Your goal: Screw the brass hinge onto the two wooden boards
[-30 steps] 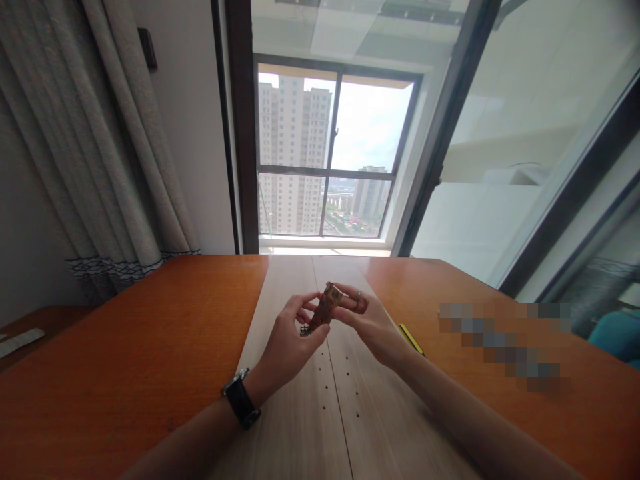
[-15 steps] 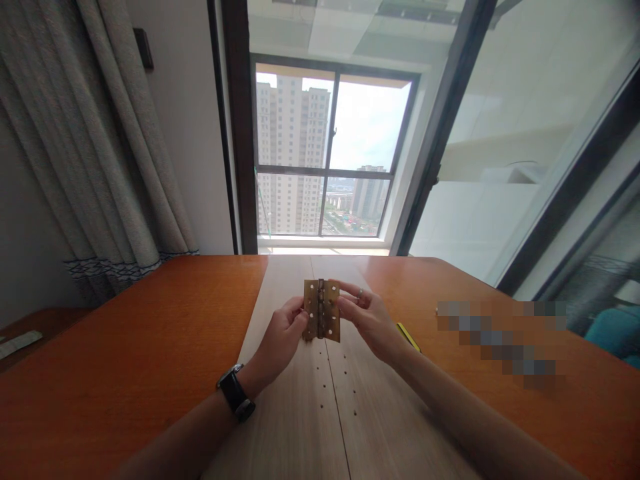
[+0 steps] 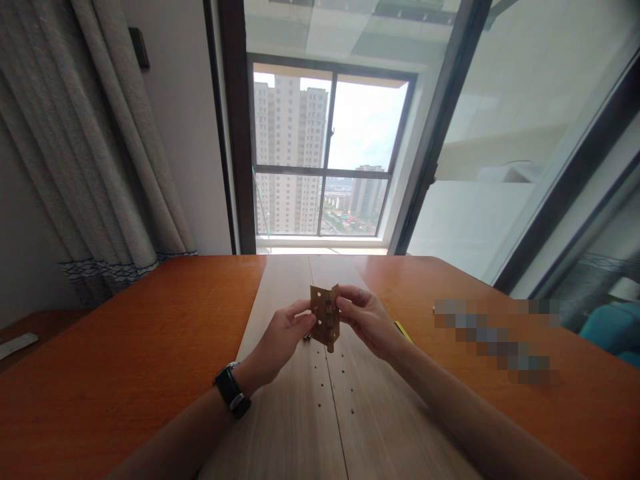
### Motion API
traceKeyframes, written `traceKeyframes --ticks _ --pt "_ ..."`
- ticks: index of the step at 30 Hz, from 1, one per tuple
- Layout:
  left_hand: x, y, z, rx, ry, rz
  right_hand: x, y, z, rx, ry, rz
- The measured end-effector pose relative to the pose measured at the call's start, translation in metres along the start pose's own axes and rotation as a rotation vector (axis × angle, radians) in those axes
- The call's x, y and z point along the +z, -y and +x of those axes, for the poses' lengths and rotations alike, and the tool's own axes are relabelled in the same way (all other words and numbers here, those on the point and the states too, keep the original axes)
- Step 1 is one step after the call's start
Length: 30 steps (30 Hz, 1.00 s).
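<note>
A brass-coloured hinge [image 3: 325,319] with screw holes is held up over the table, its two leaves partly folded at an angle. My left hand [image 3: 286,335] pinches the edge of its left leaf between thumb and fingers. On the other side, my right hand [image 3: 367,317] grips the right leaf, thumb in front. Beneath lie two pale wooden boards [image 3: 280,427], side by side with a narrow seam between them. Several small dark holes or screws dot both boards near the seam. Small dark bits [image 3: 307,338] show just below my left fingertips, too small to name.
The boards rest on an orange-brown wooden table [image 3: 190,333]. A yellow and black object [image 3: 404,331] lies partly hidden behind my right forearm. Further right is a blurred-out item [image 3: 495,337]. A curtain [image 3: 100,133] hangs at left, and a window [image 3: 325,153] stands beyond the table.
The hinge was spread nearly flat, facing me. Now its leaves are bent together and it is turned, with the knuckle nearer me and to the right.
</note>
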State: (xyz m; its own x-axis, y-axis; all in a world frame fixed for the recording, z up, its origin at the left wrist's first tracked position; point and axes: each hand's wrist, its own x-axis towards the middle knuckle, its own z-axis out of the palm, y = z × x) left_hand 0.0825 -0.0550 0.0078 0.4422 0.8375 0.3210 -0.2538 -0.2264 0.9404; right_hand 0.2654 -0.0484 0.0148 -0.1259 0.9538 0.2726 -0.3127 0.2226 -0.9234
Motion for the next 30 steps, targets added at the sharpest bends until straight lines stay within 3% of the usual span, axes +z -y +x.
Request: traceKeyframes --ticks 7,11,23,30 --pt "0.0009 0.0039 -0.0013 -0.066 0.0 -0.02 -0.0036 -0.0035 0.0018 0.002 0.04 -0.13" --pt "0.0016 0.0046 -0.0013 -0.099 -0.062 -0.033 -0.0042 -0.0053 0.0022 0.039 0.032 -0.146" --pt "-0.0016 0.0042 0.0016 -0.124 -0.212 -0.148 0.0015 0.0017 -0.0014 0.143 0.167 -0.083" --pt "-0.002 0.0048 0.0021 -0.108 -0.228 -0.137 0.0041 -0.0025 -0.003 0.081 0.165 -0.193"
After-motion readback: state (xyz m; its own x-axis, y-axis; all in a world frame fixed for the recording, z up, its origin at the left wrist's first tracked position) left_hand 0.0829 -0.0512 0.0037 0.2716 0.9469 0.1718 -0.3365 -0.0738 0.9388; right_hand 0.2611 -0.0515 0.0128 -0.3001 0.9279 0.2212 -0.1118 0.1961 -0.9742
